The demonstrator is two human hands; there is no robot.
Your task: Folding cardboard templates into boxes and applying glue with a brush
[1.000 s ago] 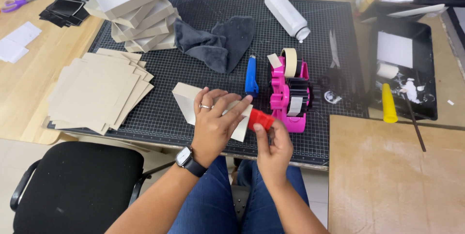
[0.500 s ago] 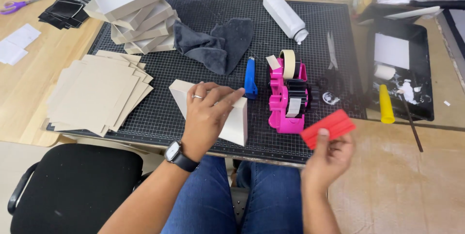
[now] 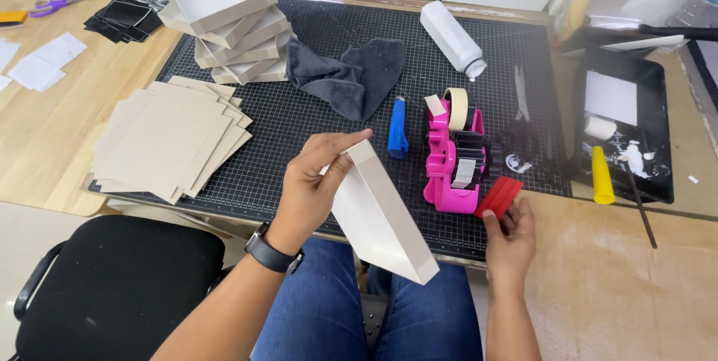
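Note:
My left hand (image 3: 314, 185) grips a shallow pale cardboard box tray (image 3: 383, 215), tilted on edge over my lap at the mat's front edge. My right hand (image 3: 510, 235) holds a flat red scraper (image 3: 499, 196) down on the black cutting mat (image 3: 299, 122), just right of a pink tape dispenser (image 3: 451, 159) carrying a roll of pale tape. A blue utility knife (image 3: 398, 128) lies left of the dispenser.
A fan of flat cardboard sheets (image 3: 168, 137) and a stack of finished trays (image 3: 228, 21) sit at left. A grey cloth (image 3: 348, 77), white bottle (image 3: 452, 38) and scissors (image 3: 521, 96) lie farther back. At right is a black glue tray (image 3: 624, 133) with yellow-handled roller (image 3: 602, 174).
My left hand lifted the cardboard tray from the mat and tipped it on edge. My right hand swung the red scraper out to the right, then lowered it beside the tape dispenser.

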